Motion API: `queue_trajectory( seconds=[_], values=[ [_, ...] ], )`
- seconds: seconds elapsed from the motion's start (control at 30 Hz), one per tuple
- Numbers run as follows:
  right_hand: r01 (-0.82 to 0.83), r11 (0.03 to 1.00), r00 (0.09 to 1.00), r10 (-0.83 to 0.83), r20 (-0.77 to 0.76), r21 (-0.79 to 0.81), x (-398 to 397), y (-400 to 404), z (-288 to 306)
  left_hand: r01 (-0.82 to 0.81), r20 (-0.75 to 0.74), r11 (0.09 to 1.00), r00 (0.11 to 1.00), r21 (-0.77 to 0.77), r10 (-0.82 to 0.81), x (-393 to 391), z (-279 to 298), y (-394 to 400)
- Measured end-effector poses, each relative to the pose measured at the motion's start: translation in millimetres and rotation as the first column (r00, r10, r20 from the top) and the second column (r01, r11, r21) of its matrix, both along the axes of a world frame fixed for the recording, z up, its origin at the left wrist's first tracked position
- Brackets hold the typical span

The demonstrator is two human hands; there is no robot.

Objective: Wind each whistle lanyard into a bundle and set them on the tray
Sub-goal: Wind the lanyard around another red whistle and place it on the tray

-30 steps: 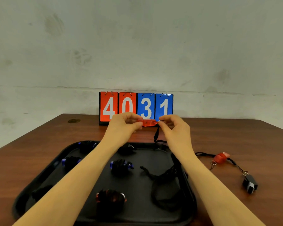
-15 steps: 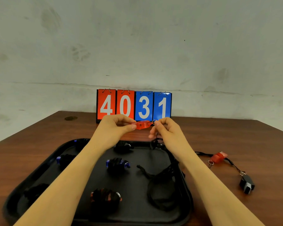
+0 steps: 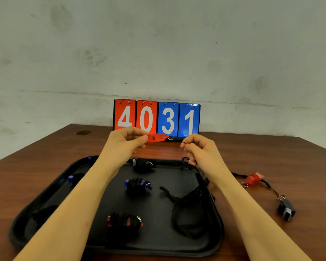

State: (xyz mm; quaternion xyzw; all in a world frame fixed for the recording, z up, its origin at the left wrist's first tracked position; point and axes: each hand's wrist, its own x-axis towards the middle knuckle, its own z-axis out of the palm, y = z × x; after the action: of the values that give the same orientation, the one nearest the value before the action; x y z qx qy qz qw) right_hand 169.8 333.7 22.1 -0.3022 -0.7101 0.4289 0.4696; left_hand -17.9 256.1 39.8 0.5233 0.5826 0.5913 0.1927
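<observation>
Wound lanyard bundles (image 3: 137,186) lie on the black tray (image 3: 217,219) at 6 o'clock. Above its far rim, the left hand (image 3: 123,144) pinches an orange whistle (image 3: 157,137) between thumb and fingers. At 3 o'clock of it, the right hand (image 3: 199,149) has fingers curled on the black lanyard (image 3: 191,201) trailing into the tray. Red whistle (image 3: 253,178) and black whistle (image 3: 286,211) lie on the surface (image 3: 271,153) at 4 o'clock.

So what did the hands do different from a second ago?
The right hand came off the ring end of the red whistle and moved away to the right, its fingers pinching the black cord. The left hand still holds the whistle up by its other end. The wound bundles on the tray and the two whistles lying on the table stayed put.
</observation>
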Motion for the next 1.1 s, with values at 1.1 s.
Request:
queue_trajectory(
  seconds=[1.1],
  values=[
    [-0.068, 0.765, 0.957, -0.131, 0.258, 0.640, -31.9, -19.5, -24.1, 0.028, 0.100, 0.996, 0.994, 0.090, -0.037, 16.1, -6.4, 2.0]
  ],
)
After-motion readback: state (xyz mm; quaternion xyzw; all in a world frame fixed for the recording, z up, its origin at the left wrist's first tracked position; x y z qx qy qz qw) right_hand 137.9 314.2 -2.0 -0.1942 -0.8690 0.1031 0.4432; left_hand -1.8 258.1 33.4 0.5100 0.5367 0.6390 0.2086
